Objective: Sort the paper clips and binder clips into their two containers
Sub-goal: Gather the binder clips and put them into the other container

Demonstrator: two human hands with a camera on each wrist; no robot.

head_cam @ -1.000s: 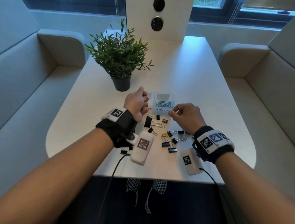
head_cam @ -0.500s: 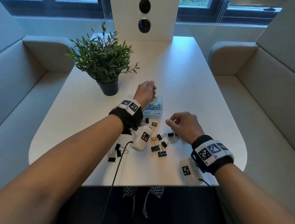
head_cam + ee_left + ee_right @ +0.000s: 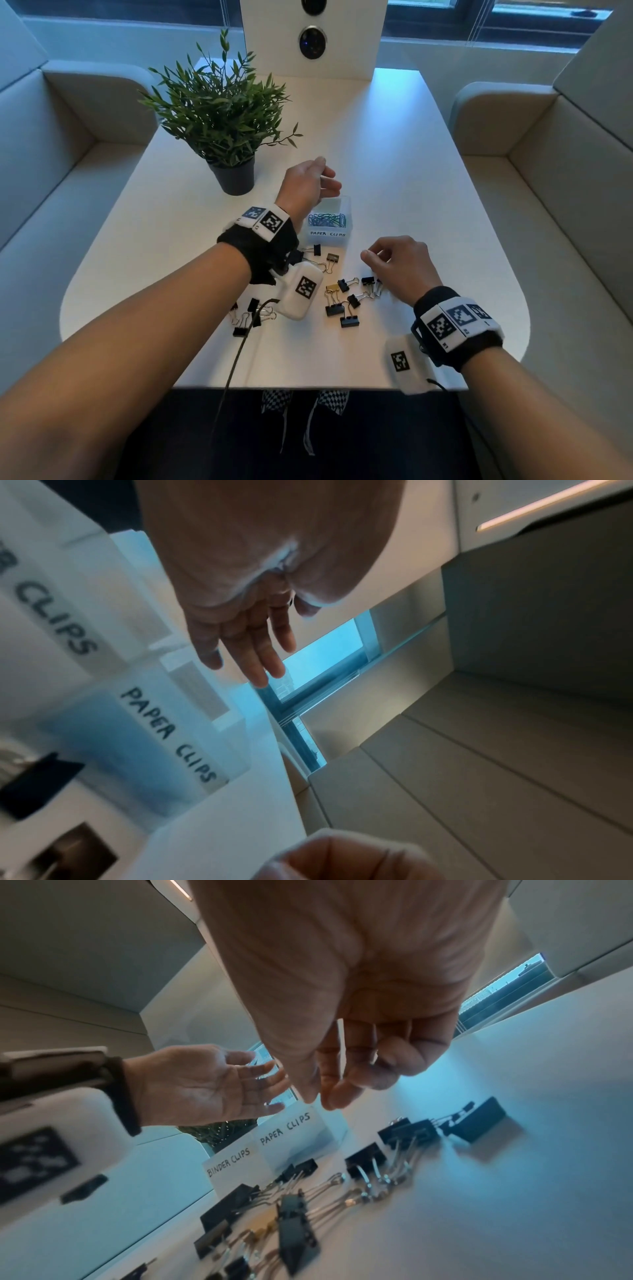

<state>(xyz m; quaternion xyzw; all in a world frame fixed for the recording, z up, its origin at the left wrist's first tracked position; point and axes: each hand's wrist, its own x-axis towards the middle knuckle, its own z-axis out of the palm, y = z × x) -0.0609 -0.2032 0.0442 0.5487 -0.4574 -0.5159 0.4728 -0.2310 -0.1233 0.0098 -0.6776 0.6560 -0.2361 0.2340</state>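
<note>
Head view: the white table point(image 3: 394, 164) carries a potted plant point(image 3: 219, 113) at its far left. The left hand point(image 3: 310, 186) is above the two containers near the plant pot; half a second ago it was a closed fist, now its fingers are spread straight and it holds nothing. It hides the binder clips container point(image 3: 232, 1164) in this view; the right wrist view shows that container standing just beside the paper clips container point(image 3: 329, 226), which holds blue and green paper clips point(image 3: 327, 219). The right hand point(image 3: 399, 265) hovers above the right end of the loose binder clips point(image 3: 346, 298) as before, fingers curled, thumb and forefinger close together; whether they pinch anything cannot be told. A smaller group of binder clips point(image 3: 248, 317) lies under the left forearm.
</note>
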